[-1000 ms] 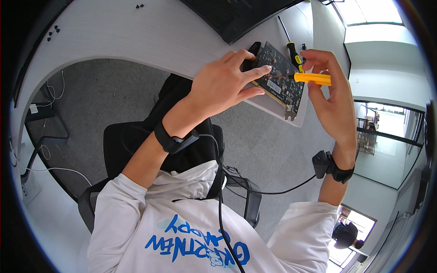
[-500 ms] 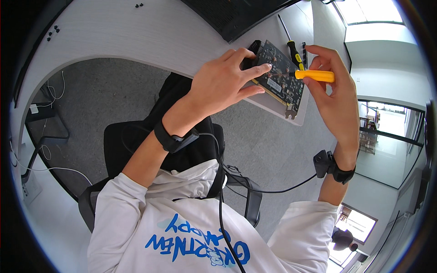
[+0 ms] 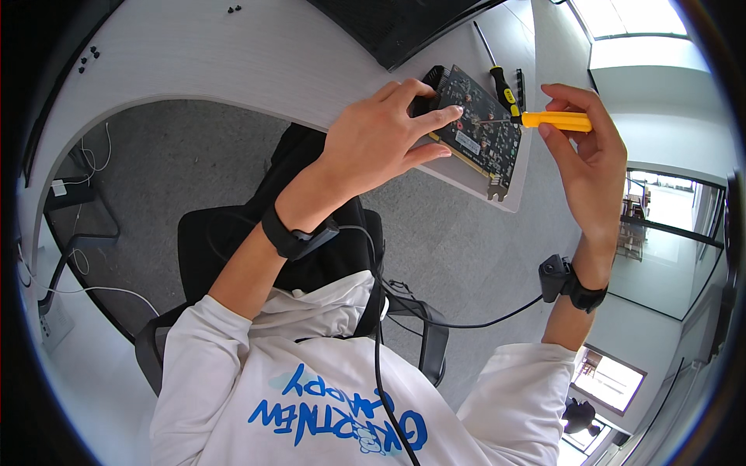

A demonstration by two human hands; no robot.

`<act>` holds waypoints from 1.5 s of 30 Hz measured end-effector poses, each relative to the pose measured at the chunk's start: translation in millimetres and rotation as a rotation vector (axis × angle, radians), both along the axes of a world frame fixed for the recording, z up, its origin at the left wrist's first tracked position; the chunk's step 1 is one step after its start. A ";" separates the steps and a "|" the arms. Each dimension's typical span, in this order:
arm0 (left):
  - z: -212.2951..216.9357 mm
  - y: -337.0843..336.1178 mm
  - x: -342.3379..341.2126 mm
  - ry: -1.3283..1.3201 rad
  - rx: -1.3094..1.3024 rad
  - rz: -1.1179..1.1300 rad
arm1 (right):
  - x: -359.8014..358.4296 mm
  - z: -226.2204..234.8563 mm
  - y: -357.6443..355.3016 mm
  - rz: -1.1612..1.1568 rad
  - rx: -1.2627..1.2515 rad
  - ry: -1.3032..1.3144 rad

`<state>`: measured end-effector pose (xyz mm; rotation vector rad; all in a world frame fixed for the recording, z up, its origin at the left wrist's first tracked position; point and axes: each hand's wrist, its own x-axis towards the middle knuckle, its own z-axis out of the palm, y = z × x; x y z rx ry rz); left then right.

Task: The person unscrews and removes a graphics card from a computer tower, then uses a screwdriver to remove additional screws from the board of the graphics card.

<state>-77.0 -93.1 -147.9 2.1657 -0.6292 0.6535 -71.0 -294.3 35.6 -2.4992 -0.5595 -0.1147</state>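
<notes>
A graphics card (image 3: 486, 144) lies at the desk's corner with its circuit-board side up. My left hand (image 3: 381, 128) grips its left end: one finger presses on the board, others curl over the edge, and the thumb sticks out beside it. In my right hand (image 3: 587, 147) is a screwdriver with a yellow handle (image 3: 558, 121), held at the handle's end between thumb and fingers. Its thin shaft points left over the middle of the board; whether the tip sits in a screw is too small to tell.
Behind the card lies a second screwdriver, black and yellow (image 3: 503, 89), beside a small black strip (image 3: 520, 85). A black computer case (image 3: 388, 31) stands at the back of the desk (image 3: 233, 58). Small black screws (image 3: 90, 59) lie far left. A black cable (image 3: 466, 327) runs between my wrists.
My right hand has shifted right with the yellow screwdriver, and its fingers have loosened a little around the handle. The left hand and the card have hardly moved.
</notes>
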 end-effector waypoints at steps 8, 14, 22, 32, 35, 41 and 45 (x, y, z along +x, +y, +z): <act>-0.8 -1.0 -0.3 -0.006 0.013 0.007 | -1.2 -5.6 -4.6 -0.031 0.052 0.017; -1.3 -0.9 0.4 -0.019 0.022 0.012 | -1.7 -8.2 -5.8 -0.043 0.064 0.016; -0.5 -0.9 -0.7 -0.014 0.013 0.015 | -2.7 -11.7 -7.7 -0.041 0.085 0.025; -0.9 -1.2 0.3 -0.016 0.002 0.011 | -4.4 -18.4 -11.8 -0.070 0.102 0.032; 0.5 -0.9 0.1 -0.009 -0.002 0.010 | -5.2 -19.2 -11.9 -0.077 0.114 0.032; 0.4 -1.2 -0.8 -0.002 0.000 0.014 | -4.0 -23.8 -20.5 -0.066 0.100 0.012; -0.5 -0.7 -0.3 -0.002 0.000 0.012 | -3.8 -25.5 -21.8 -0.072 0.108 0.008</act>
